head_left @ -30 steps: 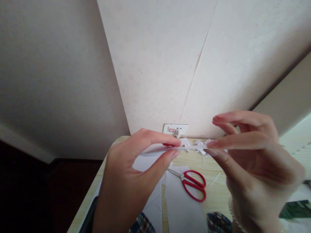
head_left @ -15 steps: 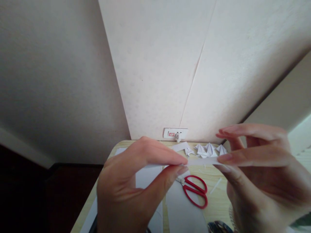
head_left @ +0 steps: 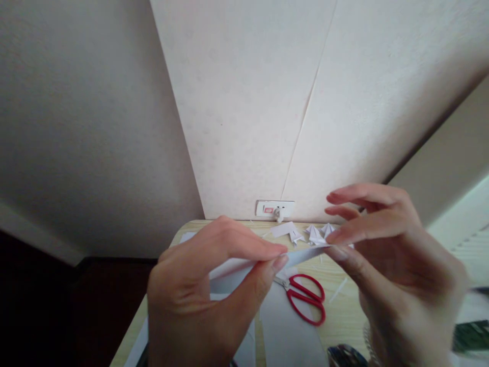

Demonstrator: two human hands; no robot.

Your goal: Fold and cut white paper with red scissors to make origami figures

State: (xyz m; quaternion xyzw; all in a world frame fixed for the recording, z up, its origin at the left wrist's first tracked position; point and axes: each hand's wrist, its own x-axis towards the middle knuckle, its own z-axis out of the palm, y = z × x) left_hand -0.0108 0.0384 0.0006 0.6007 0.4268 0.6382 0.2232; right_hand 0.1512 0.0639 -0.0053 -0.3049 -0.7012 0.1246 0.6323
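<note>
A narrow folded strip of white paper (head_left: 304,254) stretches between my two hands above the table. My left hand (head_left: 214,290) pinches it between thumb and index finger, and more of the paper shows behind that hand. At the strip's other end, the thumb and index finger of my right hand (head_left: 389,260) are closed on its tip, the other fingers lifted. Below the strip lie scissors with red handles (head_left: 307,299), their blades partly hidden by my left hand. Several folded white paper pieces (head_left: 315,234) rest at the table's back edge, partly behind my right hand.
White paper sheets (head_left: 288,331) lie on the light wooden table (head_left: 336,316). A thin paper strip (head_left: 338,290) is right of the scissors. Behind the table, a wall socket (head_left: 275,208) holds a white plug. A dark patterned object (head_left: 346,356) sits at the front edge.
My right hand has moved left and slightly up, closer to my left hand. The paper strip now slants upward to the right and shows more of its face.
</note>
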